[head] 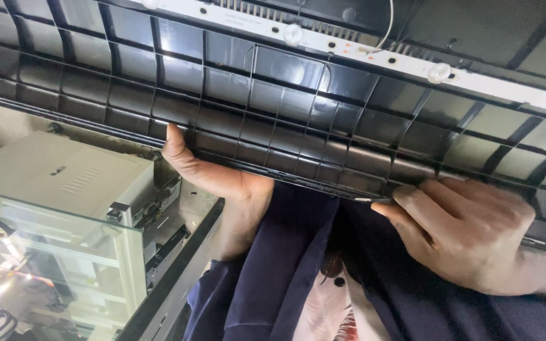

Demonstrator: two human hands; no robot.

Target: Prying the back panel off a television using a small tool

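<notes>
Two hands grip the near edge of a big black ribbed panel [298,126]. Right hand [469,233] curls its fingers onto the edge. Left hand [213,173] presses its thumb there; other fingers hidden. Farther up, a white light strip [374,53] lies on the panel.

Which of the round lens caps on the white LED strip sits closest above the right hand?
The rightmost cap on the strip; the other one lies farther left of the right hand.
</notes>
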